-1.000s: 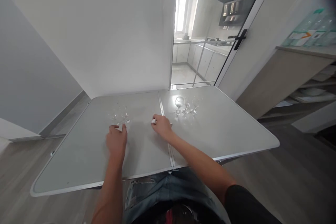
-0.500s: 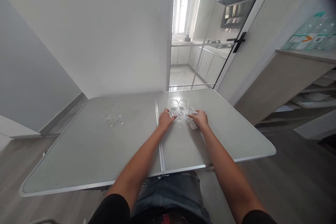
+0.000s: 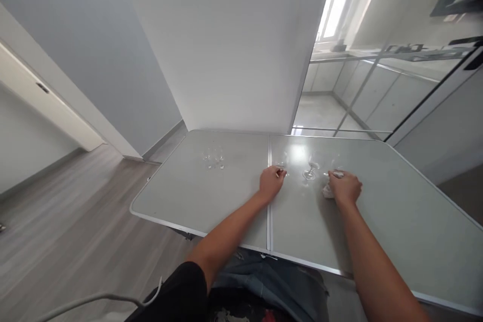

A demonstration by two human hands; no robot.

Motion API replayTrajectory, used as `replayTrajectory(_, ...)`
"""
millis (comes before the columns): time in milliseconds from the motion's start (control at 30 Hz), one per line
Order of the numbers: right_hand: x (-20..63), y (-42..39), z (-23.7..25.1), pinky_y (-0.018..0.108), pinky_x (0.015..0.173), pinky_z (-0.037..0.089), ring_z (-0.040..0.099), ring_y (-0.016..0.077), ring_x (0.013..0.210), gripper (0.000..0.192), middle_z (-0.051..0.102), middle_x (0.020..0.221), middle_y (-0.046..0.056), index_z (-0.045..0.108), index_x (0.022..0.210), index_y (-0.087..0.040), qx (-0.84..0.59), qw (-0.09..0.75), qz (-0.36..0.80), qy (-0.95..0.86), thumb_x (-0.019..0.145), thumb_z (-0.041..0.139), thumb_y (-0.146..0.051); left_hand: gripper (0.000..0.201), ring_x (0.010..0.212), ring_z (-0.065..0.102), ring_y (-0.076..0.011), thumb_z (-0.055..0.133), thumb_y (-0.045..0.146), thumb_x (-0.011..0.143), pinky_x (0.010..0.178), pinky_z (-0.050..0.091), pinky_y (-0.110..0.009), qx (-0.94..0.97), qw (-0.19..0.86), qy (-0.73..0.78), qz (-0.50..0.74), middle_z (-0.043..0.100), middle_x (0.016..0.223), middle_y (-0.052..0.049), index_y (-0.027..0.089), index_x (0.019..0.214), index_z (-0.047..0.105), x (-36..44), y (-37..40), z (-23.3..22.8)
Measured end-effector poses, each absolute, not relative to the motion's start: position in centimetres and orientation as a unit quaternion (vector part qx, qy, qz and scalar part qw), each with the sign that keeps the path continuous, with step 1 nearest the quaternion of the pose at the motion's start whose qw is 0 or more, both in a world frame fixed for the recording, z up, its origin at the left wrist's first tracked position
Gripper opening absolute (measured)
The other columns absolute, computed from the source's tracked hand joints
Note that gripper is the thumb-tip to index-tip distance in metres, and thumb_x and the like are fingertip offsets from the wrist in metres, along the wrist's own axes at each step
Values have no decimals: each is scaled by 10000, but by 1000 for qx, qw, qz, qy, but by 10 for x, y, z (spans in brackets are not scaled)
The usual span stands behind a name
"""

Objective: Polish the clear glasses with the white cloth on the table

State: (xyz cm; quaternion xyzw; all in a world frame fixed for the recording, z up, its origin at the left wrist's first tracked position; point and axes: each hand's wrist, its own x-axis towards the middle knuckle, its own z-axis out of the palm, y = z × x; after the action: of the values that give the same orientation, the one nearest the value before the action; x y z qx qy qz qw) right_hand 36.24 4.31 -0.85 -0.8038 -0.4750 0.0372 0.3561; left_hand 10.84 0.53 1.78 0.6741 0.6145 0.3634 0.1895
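In the head view, my left hand (image 3: 271, 182) is closed in a pinch at the stem of a small clear stemmed glass, most of which is faint against the table. To the right stands a second stemmed glass (image 3: 309, 173), apart from both hands. My right hand (image 3: 345, 187) is closed on a crumpled white cloth or tissue (image 3: 328, 191). Its fingertips are at the lower part of a third clear glass, partly hidden behind the hand. Farther left on the table, more clear glassware (image 3: 216, 160) stands close together.
The pale folding table (image 3: 219, 196) has a metal seam down its middle and sits against a white wall (image 3: 234, 60). Behind its right half is a glass door (image 3: 347, 95) with a kitchen beyond. A white cable (image 3: 90, 299) runs at the lower left.
The camera view has swung left, so everything appears farther right. My left hand has moved left, away from the middle glass, toward the seam with its glass. My right hand keeps the cloth.
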Motion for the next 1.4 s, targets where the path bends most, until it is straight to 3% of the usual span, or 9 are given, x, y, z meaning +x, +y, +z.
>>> replayTrajectory(133, 339, 20, 19, 415, 755, 515, 717, 346, 833, 381, 759, 922, 224, 784, 1064, -122, -802, 440, -14, -405, 822, 640, -379, 276, 752, 635, -159, 536, 398, 953, 782, 469, -285, 603, 155, 654, 430, 741, 953, -60, 207, 996, 731, 26, -46, 30)
replayTrajectory(267, 273, -10, 58, 352, 819, 506, 714, 292, 881, 350, 760, 957, 193, 775, 1012, -105, -715, 507, -29, -481, 883, 579, -364, 311, 764, 641, -177, 505, 411, 958, 797, 465, -295, 543, 65, 732, 407, 736, 895, -63, 187, 977, 720, -59, -69, 33)
replayTrajectory(500, 138, -33, 74, 279, 768, 474, 692, 227, 822, 333, 756, 912, 131, 762, 991, -164, -650, 468, 78, -593, 937, 500, -361, 310, 873, 676, -220, 487, 381, 948, 849, 465, -304, 498, 10, 797, 343, 750, 952, -92, 176, 969, 720, -130, -59, 18)
replayTrajectory(733, 43, 16, 49, 242, 677, 447, 696, 210, 806, 258, 759, 843, 82, 768, 881, -202, -607, 307, 234, -694, 907, 571, -367, 300, 936, 687, -243, 515, 385, 931, 839, 467, -315, 494, 17, 807, 322, 754, 964, -107, 182, 964, 734, -150, -43, 5)
replayTrajectory(967, 24, 40, 33, 262, 748, 478, 706, 242, 966, 282, 761, 1028, 119, 760, 1088, -206, -628, 270, 242, -688, 904, 595, -342, 288, 933, 690, -235, 537, 385, 926, 829, 473, -306, 505, 25, 807, 306, 758, 967, -98, 186, 985, 736, -148, -47, 0)
replayTrajectory(1167, 24, 45, 15, 266, 741, 486, 714, 246, 923, 265, 764, 965, 116, 767, 1056, -212, -627, 256, 228, -699, 907, 587, -336, 268, 904, 698, -228, 564, 385, 913, 783, 466, -282, 510, 43, 811, 282, 763, 965, -94, 190, 962, 742, -140, -51, 2)
replayTrajectory(1400, 26, 46, 14, 280, 780, 481, 698, 248, 977, 254, 751, 1033, 110, 738, 1062, -214, -637, 252, 226, -692, 849, 654, -322, 274, 917, 693, -243, 552, 411, 916, 771, 452, -298, 513, 51, 816, 260, 758, 957, -83, 209, 1026, 700, -142, -50, 7)
